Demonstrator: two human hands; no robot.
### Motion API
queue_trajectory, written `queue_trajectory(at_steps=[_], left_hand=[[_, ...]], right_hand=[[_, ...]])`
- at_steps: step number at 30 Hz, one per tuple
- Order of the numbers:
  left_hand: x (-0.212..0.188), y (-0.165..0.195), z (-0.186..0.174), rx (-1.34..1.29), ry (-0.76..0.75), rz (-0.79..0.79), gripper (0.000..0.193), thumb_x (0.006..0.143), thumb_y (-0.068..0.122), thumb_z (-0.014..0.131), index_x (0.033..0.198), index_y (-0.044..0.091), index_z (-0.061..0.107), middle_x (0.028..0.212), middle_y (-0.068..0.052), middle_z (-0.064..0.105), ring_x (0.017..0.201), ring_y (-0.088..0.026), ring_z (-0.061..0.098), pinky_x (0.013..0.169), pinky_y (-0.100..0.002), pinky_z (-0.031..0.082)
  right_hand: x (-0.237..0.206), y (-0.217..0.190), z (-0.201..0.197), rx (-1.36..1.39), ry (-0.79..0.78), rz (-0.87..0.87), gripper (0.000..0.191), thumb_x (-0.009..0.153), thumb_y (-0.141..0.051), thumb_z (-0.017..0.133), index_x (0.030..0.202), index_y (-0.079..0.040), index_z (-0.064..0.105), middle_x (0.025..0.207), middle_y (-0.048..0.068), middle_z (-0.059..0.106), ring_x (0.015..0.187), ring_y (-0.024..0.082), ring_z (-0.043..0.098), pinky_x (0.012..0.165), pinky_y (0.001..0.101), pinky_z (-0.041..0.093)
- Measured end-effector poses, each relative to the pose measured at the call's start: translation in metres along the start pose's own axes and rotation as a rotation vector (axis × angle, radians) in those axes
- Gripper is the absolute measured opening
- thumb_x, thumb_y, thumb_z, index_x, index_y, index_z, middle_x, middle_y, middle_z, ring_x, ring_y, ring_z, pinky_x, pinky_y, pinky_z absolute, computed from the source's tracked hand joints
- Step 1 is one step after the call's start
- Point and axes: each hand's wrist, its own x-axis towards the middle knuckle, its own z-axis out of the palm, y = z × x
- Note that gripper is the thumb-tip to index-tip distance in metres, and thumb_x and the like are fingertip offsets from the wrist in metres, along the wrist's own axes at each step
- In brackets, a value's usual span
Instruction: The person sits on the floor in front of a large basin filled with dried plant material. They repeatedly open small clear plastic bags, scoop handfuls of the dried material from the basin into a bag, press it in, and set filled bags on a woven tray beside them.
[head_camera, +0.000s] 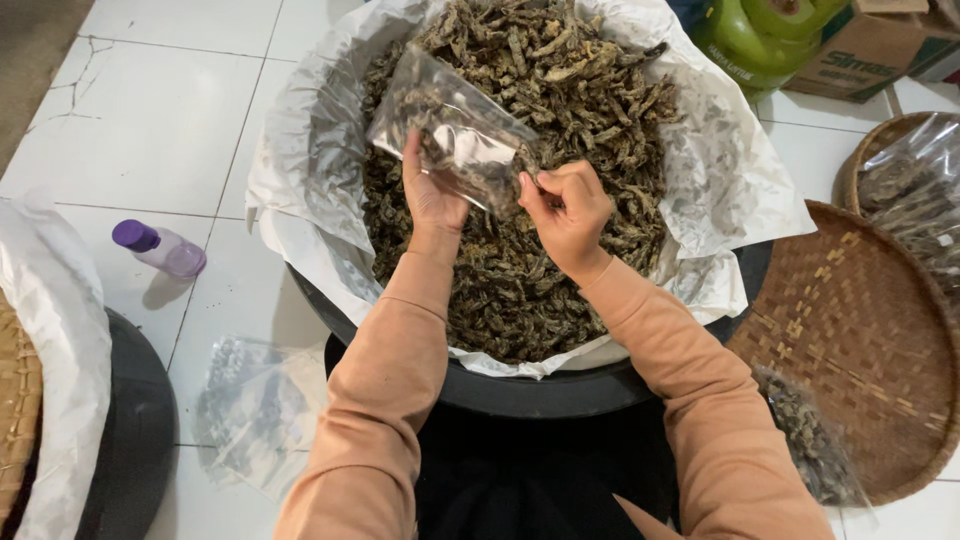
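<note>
We've got both hands clamped on the clear bag (455, 135): left hand (430, 195) underneath, right hand (567, 205) pinching its lower-right edge, bag tilted up-left over the tub (520, 395).

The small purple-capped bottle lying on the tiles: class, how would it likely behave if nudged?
The bottle lies on its side on smooth floor tiles, so it would probably roll or slide easily. It looks like thin clear plastic and small, so likely light. Whether it holds liquid cannot be told.

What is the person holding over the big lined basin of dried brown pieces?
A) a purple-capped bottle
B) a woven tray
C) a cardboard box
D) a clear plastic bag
D: both the left hand and the right hand grip a clear plastic bag partly filled with dried pieces above the basin.
</note>
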Motion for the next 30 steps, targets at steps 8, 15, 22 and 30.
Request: queue_trajectory(at_steps=[8,15,22,30], left_hand=[[-0.016,-0.011,0.013,0.090,-0.092,-0.034,0.055,0.103,0.052,0.065,0.131,0.005,0.058,0.118,-0.013,0.065,0.109,-0.031,0.063,0.099,-0.050,0.052],[-0.018,-0.016,0.016,0.022,-0.079,-0.125,0.047,0.102,0.043,0.059,0.129,0.005,0.058,0.124,-0.013,0.066,0.115,-0.031,0.065,0.103,-0.051,0.054],[-0.012,-0.021,0.005,-0.068,0.062,-0.081,0.055,0.105,0.046,0.046,0.140,0.004,0.050,0.136,-0.019,0.061,0.127,-0.035,0.058,0.110,-0.052,0.049],[0.004,-0.031,-0.020,-0.089,0.059,-0.081,0.054,0.107,0.045,0.042,0.138,0.002,0.052,0.137,-0.019,0.059,0.124,-0.036,0.059,0.109,-0.054,0.049]], right_hand=[[0.006,0.006,-0.002,-0.267,-0.075,-0.082,0.017,0.090,0.005,0.084,0.097,0.002,0.069,0.096,0.009,0.063,0.075,0.016,0.066,0.058,0.0287,0.054],[0.029,-0.001,-0.005,-0.389,-0.379,-0.200,0.035,0.098,0.000,0.069,0.132,-0.007,0.071,0.140,0.011,0.067,0.132,0.031,0.065,0.116,0.0505,0.046],[0.037,-0.008,-0.022,0.102,-0.442,0.099,0.032,0.096,-0.004,0.073,0.127,-0.005,0.069,0.144,0.015,0.058,0.132,0.028,0.061,0.112,0.0397,0.051],[0.030,0.005,-0.022,-0.206,-0.298,0.181,0.012,0.099,-0.009,0.079,0.111,-0.007,0.075,0.120,0.008,0.073,0.088,0.017,0.074,0.075,0.0275,0.061]])
